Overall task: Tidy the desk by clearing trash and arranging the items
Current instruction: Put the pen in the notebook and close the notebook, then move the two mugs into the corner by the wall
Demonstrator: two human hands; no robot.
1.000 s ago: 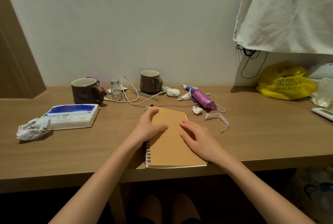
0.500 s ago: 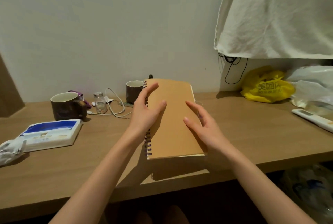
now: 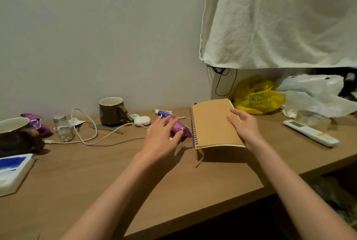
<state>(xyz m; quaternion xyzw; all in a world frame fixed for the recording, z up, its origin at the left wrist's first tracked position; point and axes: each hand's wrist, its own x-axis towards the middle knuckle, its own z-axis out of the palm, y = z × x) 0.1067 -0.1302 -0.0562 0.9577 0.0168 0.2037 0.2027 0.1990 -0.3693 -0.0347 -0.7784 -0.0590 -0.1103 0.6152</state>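
Note:
A tan spiral notebook (image 3: 212, 122) is held just above the wooden desk (image 3: 119, 178), right of centre, by my right hand (image 3: 243, 127), which grips its right edge. My left hand (image 3: 164, 135) has its fingers spread over a purple snack wrapper (image 3: 180, 129) lying to the left of the notebook; whether it grips the wrapper I cannot tell. A strip of crumpled paper scrap (image 3: 200, 157) lies under the notebook's near corner.
Two brown mugs (image 3: 113, 111) (image 3: 16, 135), a small jar (image 3: 63, 131), a white cable (image 3: 87, 135), a white mouse (image 3: 142, 120) and a tube (image 3: 162, 112) sit at the back. A tissue pack (image 3: 13, 170) lies left. Yellow bag (image 3: 257, 98), white bags (image 3: 316, 97) and remote (image 3: 311, 133) are at right.
My left hand let go of the notebook and dropped onto the purple wrapper. My right hand carried the notebook to the right and lower. The view swung right.

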